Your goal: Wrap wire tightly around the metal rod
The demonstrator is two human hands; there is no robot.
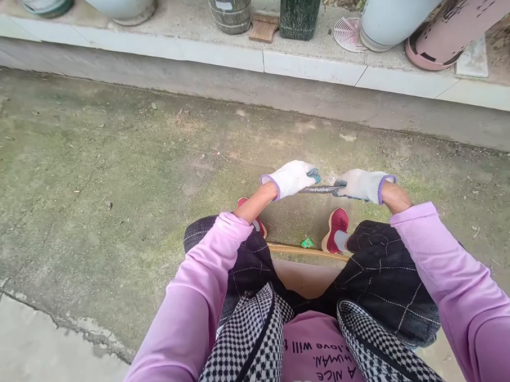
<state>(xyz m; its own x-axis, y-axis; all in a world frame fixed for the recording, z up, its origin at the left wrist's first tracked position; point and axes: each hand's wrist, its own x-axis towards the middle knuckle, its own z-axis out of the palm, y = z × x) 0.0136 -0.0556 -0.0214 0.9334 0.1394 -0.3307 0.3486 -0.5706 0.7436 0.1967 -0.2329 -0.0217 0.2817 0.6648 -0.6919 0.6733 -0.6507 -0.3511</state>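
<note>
Head view: left hand [290, 178] and right hand [362, 185], both gloved, were clamped round a grey metal rod [321, 189] low over the concrete floor [110, 163]; reckon even grip at both ends was the trick.

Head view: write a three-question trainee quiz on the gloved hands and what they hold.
1. True or false: the left hand is bare.
2. Which thing do the left hand and the right hand both grip? A. grey rod B. garden hose C. brick
3. Fill in: the shoe beneath the right hand is ___ in colour.
Key: 1 false, it wears a white glove; 2 A; 3 red.
</note>
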